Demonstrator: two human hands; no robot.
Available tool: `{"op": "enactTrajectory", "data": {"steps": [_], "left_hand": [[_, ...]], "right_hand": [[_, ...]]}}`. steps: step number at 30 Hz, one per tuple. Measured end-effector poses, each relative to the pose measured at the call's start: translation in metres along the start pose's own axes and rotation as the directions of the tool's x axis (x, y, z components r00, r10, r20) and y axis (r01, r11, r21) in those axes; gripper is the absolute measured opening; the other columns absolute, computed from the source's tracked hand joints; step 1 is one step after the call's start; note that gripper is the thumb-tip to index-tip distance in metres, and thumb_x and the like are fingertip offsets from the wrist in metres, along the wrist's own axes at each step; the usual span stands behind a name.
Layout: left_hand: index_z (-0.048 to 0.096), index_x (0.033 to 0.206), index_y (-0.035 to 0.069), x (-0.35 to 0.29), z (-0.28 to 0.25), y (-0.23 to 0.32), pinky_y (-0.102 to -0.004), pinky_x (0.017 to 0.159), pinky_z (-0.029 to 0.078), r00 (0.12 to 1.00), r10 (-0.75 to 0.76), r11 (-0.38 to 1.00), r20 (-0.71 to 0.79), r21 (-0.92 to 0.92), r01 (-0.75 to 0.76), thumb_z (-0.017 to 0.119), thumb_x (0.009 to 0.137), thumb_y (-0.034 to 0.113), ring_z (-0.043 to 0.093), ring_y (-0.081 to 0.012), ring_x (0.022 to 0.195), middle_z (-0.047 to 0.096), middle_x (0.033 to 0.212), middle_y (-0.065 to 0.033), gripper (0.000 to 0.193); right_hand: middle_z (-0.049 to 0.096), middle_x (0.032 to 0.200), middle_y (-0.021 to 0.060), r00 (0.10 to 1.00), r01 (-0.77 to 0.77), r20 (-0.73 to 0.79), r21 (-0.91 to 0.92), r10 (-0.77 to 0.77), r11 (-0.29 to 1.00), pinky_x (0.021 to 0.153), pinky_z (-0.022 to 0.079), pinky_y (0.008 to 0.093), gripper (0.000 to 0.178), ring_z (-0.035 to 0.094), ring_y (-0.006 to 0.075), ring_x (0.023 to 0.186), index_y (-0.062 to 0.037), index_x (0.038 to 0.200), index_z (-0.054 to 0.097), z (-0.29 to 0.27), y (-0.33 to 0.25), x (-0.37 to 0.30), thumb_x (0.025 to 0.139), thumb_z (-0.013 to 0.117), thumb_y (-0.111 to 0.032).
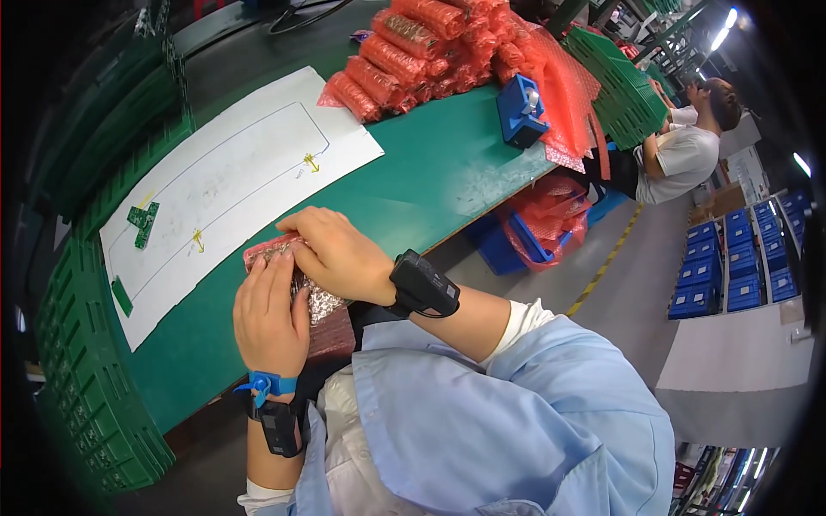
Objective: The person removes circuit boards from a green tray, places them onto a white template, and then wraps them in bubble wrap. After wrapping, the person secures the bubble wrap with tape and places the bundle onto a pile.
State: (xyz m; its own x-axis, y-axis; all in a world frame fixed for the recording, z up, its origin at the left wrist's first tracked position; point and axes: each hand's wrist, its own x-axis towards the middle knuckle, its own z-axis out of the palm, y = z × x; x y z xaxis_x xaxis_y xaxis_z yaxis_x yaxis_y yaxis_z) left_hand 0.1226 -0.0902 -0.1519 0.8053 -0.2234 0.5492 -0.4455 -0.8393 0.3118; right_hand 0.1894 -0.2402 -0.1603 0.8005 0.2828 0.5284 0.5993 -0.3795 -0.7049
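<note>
At the front edge of the green table, a piece of red bubble wrap point(325, 308) lies bunched under both my hands, its lower end hanging over the edge. My left hand point(271, 314) presses its long fingers over the roll's left side, with the thumb on the near side. From the right, my right hand point(340, 254) bends its fingers round the far end of the wrap, touching the left fingertips. Whatever is inside the wrap is hidden. Beyond my hands is a white sheet point(249, 163) with drawn lines, bearing green circuit boards point(144, 225) at its left end.
A pile of red bubble-wrapped rolls point(400, 60) stands at the back, beside a blue tape dispenser point(520, 112) and loose bubble wrap point(564, 95). Green crates point(86, 370) line the left. A blue bin point(508, 245) sits below the table's right edge. A person point(688, 150) works farther right.
</note>
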Motion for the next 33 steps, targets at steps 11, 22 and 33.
{"op": "enactTrajectory", "data": {"steps": [11, 22, 33], "left_hand": [[0.064, 0.118, 0.006, -0.002, 0.001, -0.004, -0.0442, 0.099, 0.042, 0.999, 0.028, 0.996, 0.015, 0.083, -0.029, 0.065, 0.081, 0.007, 0.055, -0.0293, 0.119, 0.062, 0.121, -0.0100, 0.036], [0.066, 0.115, 0.010, -0.005, -0.001, -0.006, -0.0441, 0.097, 0.043, 1.000, 0.029, 0.998, -0.008, 0.047, -0.028, 0.066, 0.079, 0.007, 0.056, -0.0260, 0.117, 0.063, 0.119, -0.0057, 0.037], [0.067, 0.112, 0.008, -0.002, 0.000, -0.002, -0.0422, 0.096, 0.045, 0.998, 0.011, 1.000, -0.068, 0.010, -0.010, 0.067, 0.076, 0.003, 0.058, -0.0283, 0.115, 0.063, 0.119, -0.0078, 0.036]], "right_hand": [[0.060, 0.092, 0.0145, 0.995, 0.088, -0.063, 0.090, -0.082, 0.992, 0.072, 0.048, 0.0349, 0.017, 0.059, 0.0271, 0.084, 0.0013, 0.101, 0.062, 0.003, 0.017, -0.001, 0.088, 0.051, -0.002], [0.062, 0.097, 0.0013, 0.917, -0.235, -0.136, 0.574, 0.375, 0.784, 0.077, 0.043, 0.0190, 0.015, 0.054, 0.0048, 0.085, -0.0005, 0.106, 0.062, -0.008, 0.017, -0.005, 0.096, 0.051, -0.002], [0.063, 0.097, 0.0022, 0.993, -0.118, 0.039, 0.122, 0.114, 0.986, 0.081, 0.044, 0.0222, 0.012, 0.056, 0.0090, 0.089, 0.0009, 0.103, 0.062, -0.011, 0.008, 0.001, 0.094, 0.054, -0.002]]}}
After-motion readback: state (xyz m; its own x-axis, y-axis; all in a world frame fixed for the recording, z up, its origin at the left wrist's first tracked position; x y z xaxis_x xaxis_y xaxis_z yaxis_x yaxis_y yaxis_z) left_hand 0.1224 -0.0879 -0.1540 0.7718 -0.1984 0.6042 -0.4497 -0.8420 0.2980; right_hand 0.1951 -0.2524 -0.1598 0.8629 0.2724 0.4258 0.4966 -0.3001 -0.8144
